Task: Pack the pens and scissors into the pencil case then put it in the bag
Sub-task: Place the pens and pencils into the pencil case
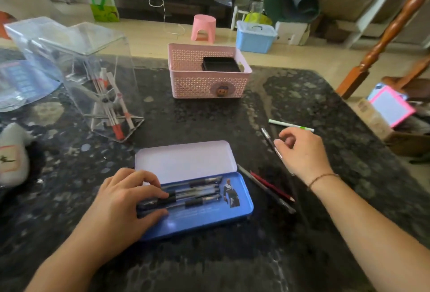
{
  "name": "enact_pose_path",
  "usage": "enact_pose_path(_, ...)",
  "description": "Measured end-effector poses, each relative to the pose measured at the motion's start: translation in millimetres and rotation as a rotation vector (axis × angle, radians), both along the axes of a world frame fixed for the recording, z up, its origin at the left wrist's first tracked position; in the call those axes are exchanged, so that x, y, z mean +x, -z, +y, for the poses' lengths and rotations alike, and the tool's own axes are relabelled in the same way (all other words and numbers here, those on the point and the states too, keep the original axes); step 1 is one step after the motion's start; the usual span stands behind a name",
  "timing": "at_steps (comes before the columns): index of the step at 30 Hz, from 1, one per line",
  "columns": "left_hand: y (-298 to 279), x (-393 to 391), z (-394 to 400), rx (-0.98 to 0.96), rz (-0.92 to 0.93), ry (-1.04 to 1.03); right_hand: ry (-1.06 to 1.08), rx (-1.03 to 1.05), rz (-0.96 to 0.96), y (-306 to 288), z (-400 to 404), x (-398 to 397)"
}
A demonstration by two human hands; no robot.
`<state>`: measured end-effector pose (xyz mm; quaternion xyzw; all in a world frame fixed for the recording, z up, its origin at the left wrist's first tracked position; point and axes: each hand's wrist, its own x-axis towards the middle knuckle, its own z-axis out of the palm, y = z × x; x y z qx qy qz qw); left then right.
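Note:
The blue tin pencil case (209, 218) lies open at the table's near centre, its pale lid (181, 160) folded back. Several black pens (200, 190) lie inside. My left hand (123, 196) rests on the case's left end, fingers and thumb curled round the end of a black pen. My right hand (302, 152) is to the right, fingertips pinching a black and silver pen (267, 138) that lies on the table. A white and green pen (290, 126) lies just beyond it. A red pencil (272, 185) and a dark pen (265, 190) lie beside the case.
A clear plastic bag (69, 54) stands at the back left, with red and white pens (116, 114) and what look like scissors (102, 98) inside. A pink basket (209, 82) with a black box sits at the back centre. A white plush toy (14, 152) lies at the left edge.

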<state>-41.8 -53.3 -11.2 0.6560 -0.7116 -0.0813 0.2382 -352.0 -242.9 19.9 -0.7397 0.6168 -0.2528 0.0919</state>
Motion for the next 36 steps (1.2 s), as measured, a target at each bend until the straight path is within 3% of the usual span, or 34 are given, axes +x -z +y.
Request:
enact_pose_path(2, 0, 0, 2, 0.011, 0.018, -0.006, 0.099, 0.175, 0.176, 11, -23, -16)
enact_pose_path(4, -3, -1, 3, 0.018, 0.033, -0.011, 0.114, 0.240, 0.200, 24, -28, -17)
enact_pose_path(10, -11, -2, 4, -0.051, 0.101, -0.056, -0.009, 0.105, 0.294, 20, -15, -4)
enact_pose_path(14, -14, 3, 4, -0.186, 0.247, -0.242, -0.617, -0.150, 0.089, -14, 52, 35)
enact_pose_path(16, -18, 3, 4, -0.209, 0.347, -0.280, -0.860, -0.223, 0.195, -17, 90, 61)
enact_pose_path(18, -23, 2, 6, -0.187, 0.375, -0.222, -0.970, -0.309, 0.321, -7, 110, 81)
enact_pose_path(21, -25, 0, 12, -0.081, 0.338, -0.118, -0.997, -0.354, 0.431, 7, 118, 96)
enact_pose_path(30, -25, 7, 16, 0.043, 0.249, 0.030, -0.940, -0.342, 0.451, 13, 117, 102)
enact_pose_path(36, -19, 6, 15, 0.135, 0.131, 0.069, -0.845, -0.251, 0.352, 17, 118, 103)
